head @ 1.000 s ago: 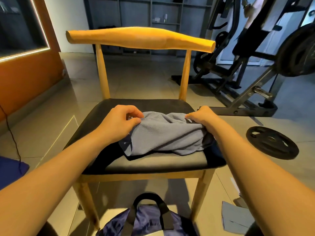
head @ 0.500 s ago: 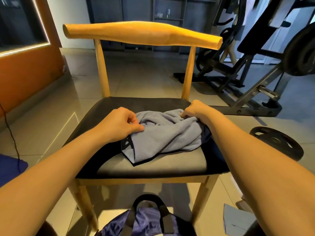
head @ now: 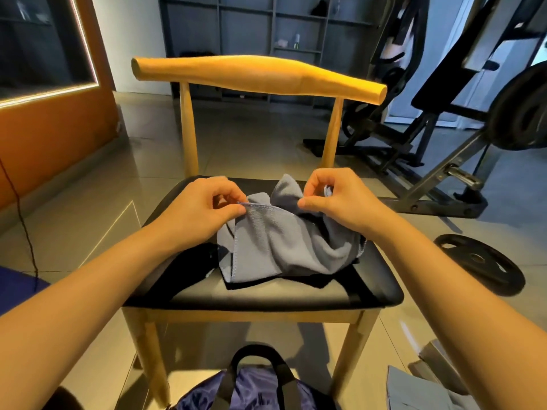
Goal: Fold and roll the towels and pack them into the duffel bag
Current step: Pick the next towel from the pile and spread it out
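A left hand (head: 204, 208) and a right hand (head: 337, 199), fingers curled, pinch the hemmed edge of a crumpled grey towel (head: 284, 244) on a black chair seat (head: 266, 294). Folding appears barely begun, with rolling and packing still to come. The duffel bag (head: 254, 389) sits on the tiled floor (head: 251, 143) below the seat. Behind are a gym machine (head: 438, 149) and a weight plate (head: 479, 263).
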Demonstrator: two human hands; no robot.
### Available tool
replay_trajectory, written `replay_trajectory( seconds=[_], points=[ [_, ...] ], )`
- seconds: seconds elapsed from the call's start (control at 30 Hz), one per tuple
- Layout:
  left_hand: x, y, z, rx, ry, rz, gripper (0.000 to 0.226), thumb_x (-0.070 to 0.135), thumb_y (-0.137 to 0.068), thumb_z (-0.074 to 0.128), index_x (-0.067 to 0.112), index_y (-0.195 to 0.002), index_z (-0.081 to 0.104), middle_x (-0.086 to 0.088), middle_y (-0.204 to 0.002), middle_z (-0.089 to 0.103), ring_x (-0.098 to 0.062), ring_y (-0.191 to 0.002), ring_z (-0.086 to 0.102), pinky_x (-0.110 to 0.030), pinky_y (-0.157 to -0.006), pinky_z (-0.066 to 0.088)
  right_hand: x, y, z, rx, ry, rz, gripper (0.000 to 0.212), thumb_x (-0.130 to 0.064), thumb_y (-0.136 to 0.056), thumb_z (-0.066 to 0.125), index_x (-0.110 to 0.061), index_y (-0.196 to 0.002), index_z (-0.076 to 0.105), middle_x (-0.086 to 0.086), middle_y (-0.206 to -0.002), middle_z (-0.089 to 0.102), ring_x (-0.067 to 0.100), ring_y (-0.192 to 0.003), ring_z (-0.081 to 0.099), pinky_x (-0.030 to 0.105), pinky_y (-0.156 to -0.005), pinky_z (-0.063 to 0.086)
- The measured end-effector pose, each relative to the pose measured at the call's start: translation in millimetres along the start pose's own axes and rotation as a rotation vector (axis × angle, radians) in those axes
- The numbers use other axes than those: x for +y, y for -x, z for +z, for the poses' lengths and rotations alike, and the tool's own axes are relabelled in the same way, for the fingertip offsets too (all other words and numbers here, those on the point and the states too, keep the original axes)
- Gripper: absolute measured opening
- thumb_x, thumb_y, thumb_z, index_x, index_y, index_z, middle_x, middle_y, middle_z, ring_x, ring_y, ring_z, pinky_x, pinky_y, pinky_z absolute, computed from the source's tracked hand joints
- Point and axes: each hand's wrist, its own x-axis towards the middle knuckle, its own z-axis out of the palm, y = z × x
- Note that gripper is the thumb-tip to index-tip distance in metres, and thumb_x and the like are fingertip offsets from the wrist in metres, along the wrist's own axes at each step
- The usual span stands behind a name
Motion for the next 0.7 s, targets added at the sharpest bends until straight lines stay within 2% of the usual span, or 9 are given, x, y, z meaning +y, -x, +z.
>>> replay_trajectory(
  seconds=[0.1, 0.23, 0.33, 0.5, 0.6, 0.7],
  points=[
    [13, 5, 3, 0.073, 0.07, 0.111, 0.005, 0.018, -0.086, 0.079, 0.022, -0.088, 0.078, 0.004, -0.09, 0.064, -0.015, -0.079, 0.059, -0.02, -0.071, 0.047, -9, 11, 7, -0.062, -0.021, -0.03, 0.013, -0.014, -0.081, 0.084, -0.012, -0.078, 0.071, -0.006, -0.069, 0.07, 0.004, -0.066, 0.062, 0.014, -0.064, 0.047],
    [21, 7, 8, 0.033, 0.059, 0.167, 0.003, 0.019, -0.086, 0.08, 0.022, -0.088, 0.078, 0.01, -0.112, 0.068, -0.006, -0.108, 0.062, -0.02, -0.095, 0.047, -13, 20, 9, -0.098, 0.003, -0.067, 0.012, -0.016, -0.083, 0.083, -0.022, -0.08, 0.072, -0.012, -0.075, 0.069, 0.002, -0.073, 0.061, 0.012, -0.068, 0.044],
    [24, 8, 12, 0.001, 0.091, 0.119, 0.004, 0.019, -0.087, 0.078, 0.022, -0.089, 0.079, 0.012, -0.116, 0.072, -0.002, -0.113, 0.063, -0.022, -0.102, 0.044, -17, 26, 6, -0.103, -0.019, -0.087, 0.011, -0.014, -0.084, 0.082, -0.02, -0.08, 0.073, -0.011, -0.077, 0.069, 0.001, -0.074, 0.061, 0.011, -0.068, 0.045],
    [25, 7, 15, 0.008, 0.15, 0.068, 0.005, 0.017, -0.087, 0.079, 0.019, -0.091, 0.08, 0.011, -0.095, 0.077, -0.004, -0.097, 0.07, -0.01, -0.088, 0.049, -19, 29, 2, -0.069, -0.075, -0.064, 0.008, -0.011, -0.084, 0.081, -0.013, -0.082, 0.074, -0.009, -0.077, 0.07, 0.004, -0.075, 0.065, 0.018, -0.07, 0.051],
    [25, 6, 15, 0.037, 0.205, 0.024, 0.007, 0.017, -0.087, 0.079, 0.018, -0.093, 0.081, 0.008, -0.089, 0.077, -0.008, -0.091, 0.072, -0.017, -0.083, 0.055, -19, 30, 3, -0.076, -0.075, -0.044, 0.008, -0.012, -0.085, 0.081, -0.012, -0.083, 0.073, -0.008, -0.076, 0.07, 0.004, -0.074, 0.065, 0.017, -0.069, 0.051],
    [25, 5, 15, 0.083, 0.322, -0.042, 0.004, 0.014, -0.086, 0.079, 0.014, -0.089, 0.08, 0.003, -0.083, 0.077, -0.012, -0.083, 0.073, -0.019, -0.074, 0.057, -15, 26, 6, 0.116, -0.065, -0.012, 0.009, -0.018, -0.089, 0.076, -0.01, -0.087, 0.072, -0.002, -0.081, 0.07, 0.003, -0.075, 0.062, 0.013, -0.069, 0.048]
  ],
)
